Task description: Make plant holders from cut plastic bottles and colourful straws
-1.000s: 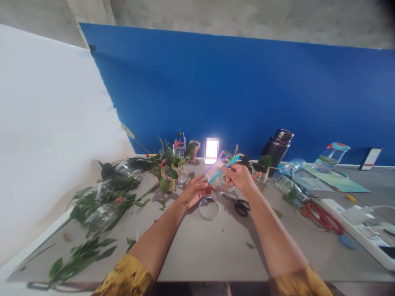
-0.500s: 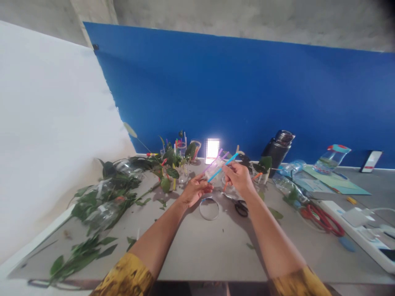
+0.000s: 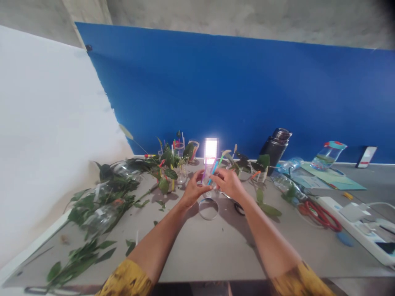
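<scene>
My left hand [image 3: 194, 190] is closed around a small clear plastic container, which is mostly hidden by my fingers. Purple straws [image 3: 204, 172] stand up from it. With its fingers pinched, my right hand [image 3: 231, 183] holds a blue straw [image 3: 213, 172] against the container, nearly upright. Whether the blue straw is inside or only beside the container I cannot tell. Just below my hands, a clear ring-like plastic piece [image 3: 208, 219] lies on the table. Black-handled scissors [image 3: 239, 209] are partly covered by my right wrist.
Leafy cuttings and clear plastic bottles [image 3: 100, 218] heap on the left. Behind are small clear cups [image 3: 182, 174] with straws and leaves. A dark flask [image 3: 275, 146], red-handled scissors [image 3: 322, 216], a lidded bottle [image 3: 327, 156] and a white power strip [image 3: 354, 230] stand or lie right.
The blue straw has swung from a slant to nearly upright, along with the purple straws and container. Both hands have come closer together, and my right hand has moved left and slightly down.
</scene>
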`<action>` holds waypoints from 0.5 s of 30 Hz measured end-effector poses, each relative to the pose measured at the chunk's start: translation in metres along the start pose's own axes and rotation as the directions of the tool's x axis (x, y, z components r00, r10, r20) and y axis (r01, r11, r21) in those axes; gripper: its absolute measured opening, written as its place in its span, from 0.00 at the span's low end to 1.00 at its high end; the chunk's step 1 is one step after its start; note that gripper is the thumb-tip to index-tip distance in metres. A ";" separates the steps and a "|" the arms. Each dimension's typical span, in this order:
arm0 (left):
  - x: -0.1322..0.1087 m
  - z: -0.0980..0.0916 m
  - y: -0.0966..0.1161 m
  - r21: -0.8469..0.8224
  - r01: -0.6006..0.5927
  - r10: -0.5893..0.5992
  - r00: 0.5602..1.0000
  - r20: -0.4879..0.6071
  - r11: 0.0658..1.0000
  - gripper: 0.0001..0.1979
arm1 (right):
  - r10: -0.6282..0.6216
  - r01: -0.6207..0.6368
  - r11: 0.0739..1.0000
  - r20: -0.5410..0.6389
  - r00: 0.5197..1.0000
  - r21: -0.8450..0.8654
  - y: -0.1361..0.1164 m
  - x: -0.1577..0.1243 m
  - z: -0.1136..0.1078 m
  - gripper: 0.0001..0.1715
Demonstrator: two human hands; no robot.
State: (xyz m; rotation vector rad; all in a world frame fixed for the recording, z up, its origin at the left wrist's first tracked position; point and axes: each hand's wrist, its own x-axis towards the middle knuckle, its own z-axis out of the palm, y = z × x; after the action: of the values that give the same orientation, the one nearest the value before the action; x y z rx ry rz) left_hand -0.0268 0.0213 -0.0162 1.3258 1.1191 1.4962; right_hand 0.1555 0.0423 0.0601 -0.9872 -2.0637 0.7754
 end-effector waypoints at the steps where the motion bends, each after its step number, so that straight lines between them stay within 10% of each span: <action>1: 0.000 0.000 0.001 0.028 -0.014 0.014 1.000 -0.006 0.999 0.41 | -0.005 0.005 1.000 0.014 1.000 -0.022 -0.001 0.000 0.002 0.13; 15: 0.005 -0.002 -0.007 0.231 -0.070 0.069 0.998 0.012 0.970 0.22 | 0.020 -0.008 0.998 0.201 0.979 -0.058 0.003 -0.002 0.010 0.07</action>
State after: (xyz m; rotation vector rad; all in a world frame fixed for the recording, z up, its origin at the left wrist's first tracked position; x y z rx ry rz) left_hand -0.0295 0.0275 -0.0214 1.5400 1.2872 1.4451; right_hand 0.1499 0.0397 0.0518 -0.9899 -2.2653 0.8580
